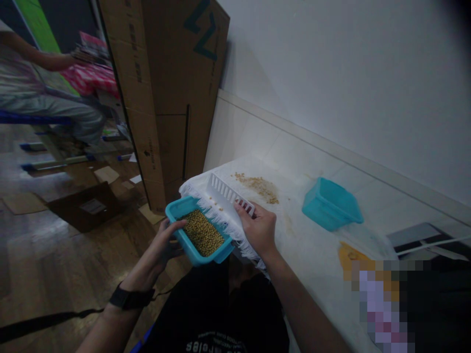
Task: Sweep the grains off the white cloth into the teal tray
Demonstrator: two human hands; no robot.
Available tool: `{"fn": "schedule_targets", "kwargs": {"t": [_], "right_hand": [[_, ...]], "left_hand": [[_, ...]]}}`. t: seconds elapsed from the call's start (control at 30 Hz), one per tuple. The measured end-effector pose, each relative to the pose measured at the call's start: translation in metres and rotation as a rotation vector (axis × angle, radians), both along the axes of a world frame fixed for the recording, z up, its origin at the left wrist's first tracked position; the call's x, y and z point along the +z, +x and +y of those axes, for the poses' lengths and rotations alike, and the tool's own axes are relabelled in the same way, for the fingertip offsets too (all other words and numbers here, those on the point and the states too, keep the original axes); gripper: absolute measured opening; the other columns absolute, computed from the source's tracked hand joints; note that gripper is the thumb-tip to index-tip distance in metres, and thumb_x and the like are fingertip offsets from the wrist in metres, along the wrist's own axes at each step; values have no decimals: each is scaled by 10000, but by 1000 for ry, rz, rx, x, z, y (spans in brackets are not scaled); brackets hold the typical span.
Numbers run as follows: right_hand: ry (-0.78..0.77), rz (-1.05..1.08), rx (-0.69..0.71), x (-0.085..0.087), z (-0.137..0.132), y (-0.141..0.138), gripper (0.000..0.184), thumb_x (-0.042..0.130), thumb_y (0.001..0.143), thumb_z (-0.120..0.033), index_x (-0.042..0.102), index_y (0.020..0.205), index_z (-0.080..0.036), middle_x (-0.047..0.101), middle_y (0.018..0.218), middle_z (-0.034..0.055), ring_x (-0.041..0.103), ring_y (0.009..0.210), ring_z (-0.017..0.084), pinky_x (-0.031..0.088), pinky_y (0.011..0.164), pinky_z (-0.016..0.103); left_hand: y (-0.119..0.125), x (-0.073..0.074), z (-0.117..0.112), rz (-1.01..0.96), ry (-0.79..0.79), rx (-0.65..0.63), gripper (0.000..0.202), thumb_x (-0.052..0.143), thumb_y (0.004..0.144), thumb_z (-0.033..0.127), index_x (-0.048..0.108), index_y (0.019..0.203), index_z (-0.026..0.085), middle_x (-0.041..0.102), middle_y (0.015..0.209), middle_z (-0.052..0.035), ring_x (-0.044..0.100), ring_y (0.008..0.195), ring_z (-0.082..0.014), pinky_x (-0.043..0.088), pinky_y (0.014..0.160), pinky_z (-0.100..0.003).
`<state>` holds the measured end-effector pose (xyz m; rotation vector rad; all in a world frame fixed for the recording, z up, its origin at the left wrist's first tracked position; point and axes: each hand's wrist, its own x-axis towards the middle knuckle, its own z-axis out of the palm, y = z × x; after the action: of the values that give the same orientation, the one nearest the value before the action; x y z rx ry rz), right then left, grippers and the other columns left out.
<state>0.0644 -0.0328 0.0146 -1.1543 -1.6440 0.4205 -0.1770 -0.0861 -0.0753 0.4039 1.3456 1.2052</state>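
My left hand [164, 243] is closed on the near side of a teal tray [175, 209] filled with small yellowish beans [202, 233], held just below the table's edge. My right hand [258, 226] grips a white slotted plastic scraper [225, 193] that lies tilted on the fringed white cloth [305, 240], its lower edge over the tray. A few beans sit on the scraper. A loose pile of beans [259, 187] lies on the cloth farther back.
A second teal tray [331, 203] rests tilted on the table near the white wall. Tall cardboard boxes [172, 93] stand at the table's left end. Another person [44, 93] sits at the far left. Flat cardboard pieces [86, 206] lie on the wooden floor.
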Motion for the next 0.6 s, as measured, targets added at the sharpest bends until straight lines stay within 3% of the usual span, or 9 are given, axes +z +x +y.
{"fn": "schedule_targets", "kwargs": {"t": [0.6], "right_hand": [[18,-21,17,5,0,-4,301,719,933,-424,863,823,-183,718,603,-1,616,544,150,472,558,267]], "left_hand": [[0,-2,-2,4,17,-27,769,912,809,562,545,1444,329,707,1098,-62,782,805,-271,671,711,-415]]}}
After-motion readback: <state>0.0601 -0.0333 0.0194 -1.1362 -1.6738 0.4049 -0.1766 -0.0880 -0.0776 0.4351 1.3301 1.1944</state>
